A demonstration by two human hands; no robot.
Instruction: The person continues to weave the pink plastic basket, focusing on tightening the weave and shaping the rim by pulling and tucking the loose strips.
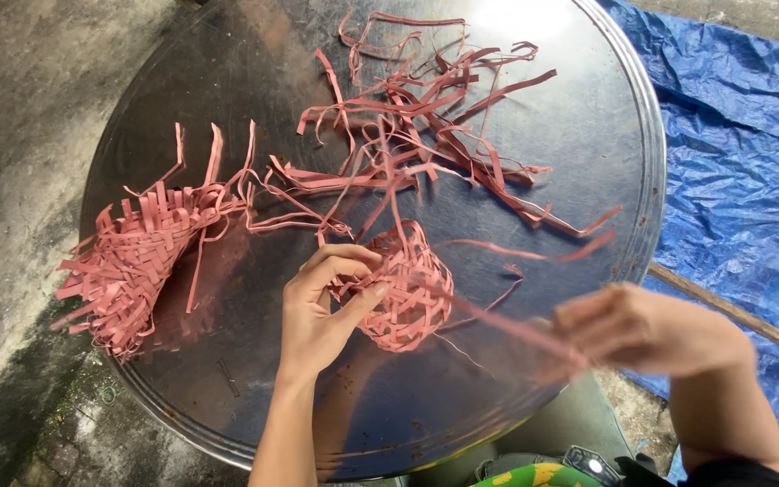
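Note:
My left hand (322, 307) grips a small woven ball of pink strips (403, 289) over a round dark metal tray (462, 397). My right hand (642, 329), blurred by motion, pinches a long pink strip (498, 320) that runs from the ball out to the right. Loose ends stick up from the ball's top.
A larger half-woven pink piece (137, 257) lies on the tray's left side. A tangle of loose pink strips (426, 126) covers the tray's far half. A blue tarp (741, 153) lies on the ground to the right, with a thin stick (732, 311) across it. Grey concrete is at left.

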